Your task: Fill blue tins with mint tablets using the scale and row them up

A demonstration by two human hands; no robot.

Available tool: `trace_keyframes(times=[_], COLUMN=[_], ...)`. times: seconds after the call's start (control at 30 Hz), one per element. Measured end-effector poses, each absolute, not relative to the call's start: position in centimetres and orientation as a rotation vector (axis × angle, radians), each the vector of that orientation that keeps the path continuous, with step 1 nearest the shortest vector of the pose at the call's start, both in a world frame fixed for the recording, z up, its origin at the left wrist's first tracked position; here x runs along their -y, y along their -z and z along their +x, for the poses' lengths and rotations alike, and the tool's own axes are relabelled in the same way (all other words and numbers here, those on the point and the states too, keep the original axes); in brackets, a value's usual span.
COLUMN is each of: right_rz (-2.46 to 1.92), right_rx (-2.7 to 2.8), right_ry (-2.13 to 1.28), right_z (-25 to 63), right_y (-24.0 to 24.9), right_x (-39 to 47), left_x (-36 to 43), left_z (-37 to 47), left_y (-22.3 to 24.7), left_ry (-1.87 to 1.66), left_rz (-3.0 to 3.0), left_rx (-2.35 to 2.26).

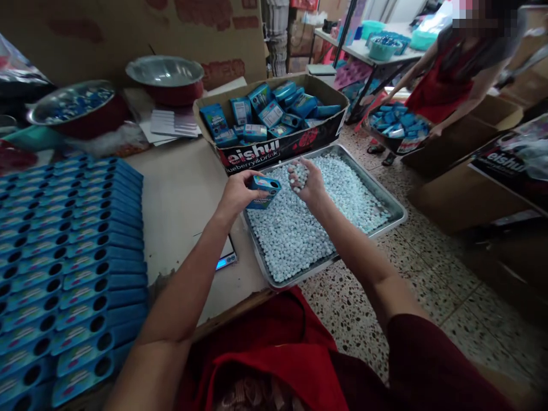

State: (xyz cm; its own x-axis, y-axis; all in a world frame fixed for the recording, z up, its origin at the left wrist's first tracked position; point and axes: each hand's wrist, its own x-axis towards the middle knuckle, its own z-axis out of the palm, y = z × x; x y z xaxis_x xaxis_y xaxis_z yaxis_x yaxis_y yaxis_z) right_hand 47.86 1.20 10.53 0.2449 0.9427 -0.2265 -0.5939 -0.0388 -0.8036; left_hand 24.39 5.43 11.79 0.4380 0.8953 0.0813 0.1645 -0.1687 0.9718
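My left hand (240,197) grips a small blue box (262,200) with a dark round hole in its top end. It holds the box over the left rim of a metal tray (329,260). A thick layer of small pale blue-white pellets (295,240) covers the tray's bottom. My right hand (310,180), palm up and fingers curled, cups a heap of these pellets (298,176) above the tray. A small gap separates it from the box. Left of the tray lies a flat digital scale (226,260) with a lit display, partly hidden by my left forearm.
Rows of blue boxes (85,268) with round holes fill the left side. A carton (278,149) of blue boxes stands behind the tray. Metal bowls (166,74) sit at the back left. At the right, a person in a red apron (445,91) carries another filled carton (406,146).
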Motion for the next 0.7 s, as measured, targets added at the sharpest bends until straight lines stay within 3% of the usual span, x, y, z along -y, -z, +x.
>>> trace_keyframes(times=[0.17,0.4,0.7], right_rz=[-0.678,-0.921,-0.917], right_rx=[0.411,0.563,0.769], right_ry=[-1.279,-1.114,-1.045], right_z=[44.9,44.4,45.4], right_y=[-12.7,-14.5,-13.8], right_x=[-1.6,-1.3,-1.3], left_x=[-4.9,-4.9,-4.8], left_z=[25.6,26.1,26.2], left_y=[-11.6,-11.2,-11.0], left_ry=[-0.838,-0.891,-0.885], left_rz=[1.613,1.574,1.487], left_rx=[-0.946,-0.904,-0.863])
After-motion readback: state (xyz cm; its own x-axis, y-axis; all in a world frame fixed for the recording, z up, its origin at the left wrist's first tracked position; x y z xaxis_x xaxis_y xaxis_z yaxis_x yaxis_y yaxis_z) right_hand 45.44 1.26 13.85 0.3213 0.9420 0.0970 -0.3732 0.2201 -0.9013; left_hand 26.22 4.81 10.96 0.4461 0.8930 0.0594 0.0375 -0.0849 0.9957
